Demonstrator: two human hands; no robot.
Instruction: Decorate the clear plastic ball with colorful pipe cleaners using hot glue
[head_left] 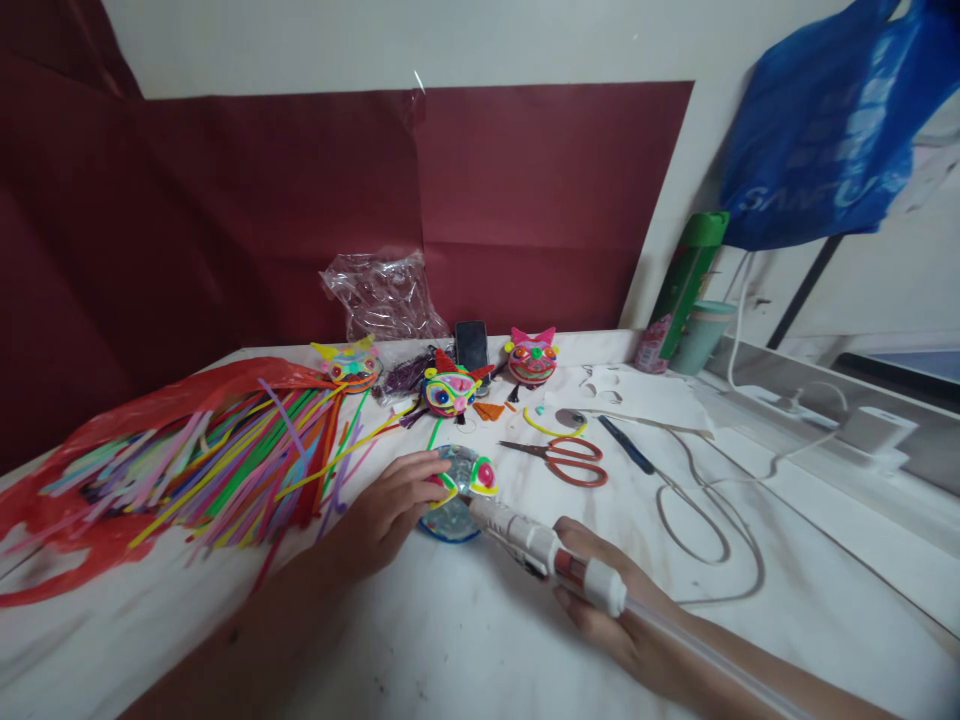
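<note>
My left hand (391, 508) grips the left edge of a round, see-through craft face (456, 522) with a blue rim, its fingers bent over the top. Two eye shapes (485, 474) in pink, white, green and yellow sit on the piece, the left one partly under my fingers. A white hot glue gun (529, 540) lies in my right hand (611, 605), whose fingers close around its handle. Its nozzle points at the middle of the craft face; whether it touches cannot be made out. A long clear glue stick (697, 650) runs out of its back.
Colourful strips (247, 470) on red plastic (90, 440) spread over the left. Behind stand several decorated animal heads (450, 390) and a dark phone (472, 345). Orange-handled scissors (577, 462), a blue-handled tool (626, 445) and a looping cable (757, 560) lie right, near a spray can (679, 295).
</note>
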